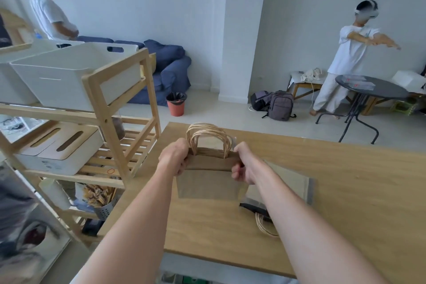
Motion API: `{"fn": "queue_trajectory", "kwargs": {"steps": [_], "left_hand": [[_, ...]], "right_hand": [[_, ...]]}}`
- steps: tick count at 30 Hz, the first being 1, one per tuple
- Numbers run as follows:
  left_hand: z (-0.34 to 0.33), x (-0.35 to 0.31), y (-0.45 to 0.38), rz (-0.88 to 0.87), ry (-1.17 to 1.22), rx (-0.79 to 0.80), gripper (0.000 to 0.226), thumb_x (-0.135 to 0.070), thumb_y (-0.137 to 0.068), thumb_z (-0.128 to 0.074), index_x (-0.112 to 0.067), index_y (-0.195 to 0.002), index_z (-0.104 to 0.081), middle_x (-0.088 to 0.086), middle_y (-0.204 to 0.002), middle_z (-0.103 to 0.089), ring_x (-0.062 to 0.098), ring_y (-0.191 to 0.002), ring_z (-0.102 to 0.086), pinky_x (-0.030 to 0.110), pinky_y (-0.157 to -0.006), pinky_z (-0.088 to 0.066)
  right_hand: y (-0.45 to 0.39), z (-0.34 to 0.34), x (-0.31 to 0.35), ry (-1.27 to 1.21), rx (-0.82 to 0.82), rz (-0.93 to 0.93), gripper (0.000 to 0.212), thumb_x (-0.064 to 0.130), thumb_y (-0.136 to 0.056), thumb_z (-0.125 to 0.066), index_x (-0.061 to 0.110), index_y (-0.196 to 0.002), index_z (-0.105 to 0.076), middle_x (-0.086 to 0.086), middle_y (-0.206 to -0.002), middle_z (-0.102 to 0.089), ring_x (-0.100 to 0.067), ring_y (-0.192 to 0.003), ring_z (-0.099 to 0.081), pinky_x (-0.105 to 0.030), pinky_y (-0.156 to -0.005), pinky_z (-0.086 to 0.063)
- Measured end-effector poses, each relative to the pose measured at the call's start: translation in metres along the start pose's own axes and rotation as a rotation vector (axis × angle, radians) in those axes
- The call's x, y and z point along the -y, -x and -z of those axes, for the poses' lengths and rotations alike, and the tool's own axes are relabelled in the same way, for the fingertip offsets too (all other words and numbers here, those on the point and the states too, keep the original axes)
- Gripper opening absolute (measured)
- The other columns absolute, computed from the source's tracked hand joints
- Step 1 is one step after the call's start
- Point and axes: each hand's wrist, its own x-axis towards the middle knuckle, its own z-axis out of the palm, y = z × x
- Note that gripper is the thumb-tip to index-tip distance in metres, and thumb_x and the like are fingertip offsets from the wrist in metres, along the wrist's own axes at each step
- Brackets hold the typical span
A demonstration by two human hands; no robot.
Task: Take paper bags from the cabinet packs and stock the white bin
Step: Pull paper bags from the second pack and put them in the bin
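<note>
A stack of flat brown paper bags (208,183) with tan twisted handles hangs upright above the wooden table (345,191). My left hand (176,157) grips its top left corner and my right hand (244,163) grips its top right corner. On the table to the right lies a clear plastic pack (290,184) holding more bags, with a handle loop (265,226) sticking out near my right forearm. The white bin (69,71) stands on top of the wooden shelf unit at the left, open at the top.
The wooden shelf unit (108,108) stands left of the table, with white lidded boxes (60,147) on a lower shelf. Two persons stand in the room, one far left, one far right by a round black table (368,90). An orange waste bin (176,104) sits on the floor.
</note>
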Motion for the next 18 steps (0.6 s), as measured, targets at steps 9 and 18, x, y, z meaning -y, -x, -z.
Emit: {"fn": "queue_trajectory", "kwargs": {"steps": [9, 18], "left_hand": [[0.031, -0.115, 0.016, -0.202, 0.206, -0.07, 0.025, -0.037, -0.088, -0.034, -0.019, -0.074, -0.045, -0.002, -0.056, -0.039, 0.01, -0.04, -0.027, 0.016, -0.036, -0.025], [0.122, -0.17, -0.001, -0.429, 0.252, -0.278, 0.024, -0.005, -0.095, -0.037, -0.009, -0.073, -0.045, 0.004, -0.064, -0.043, 0.013, -0.053, -0.044, 0.021, -0.038, -0.039]], "right_hand": [[0.026, 0.002, 0.137, 0.0, 0.109, 0.298, 0.016, 0.008, -0.081, -0.032, 0.014, -0.067, -0.039, -0.005, -0.049, -0.037, -0.019, -0.043, -0.033, -0.022, -0.046, -0.033], [0.023, -0.081, 0.219, 0.015, 0.291, 0.341, 0.021, 0.0, -0.086, -0.025, 0.007, -0.079, -0.044, -0.009, -0.059, -0.048, -0.02, -0.04, -0.042, -0.018, -0.04, -0.036]]}}
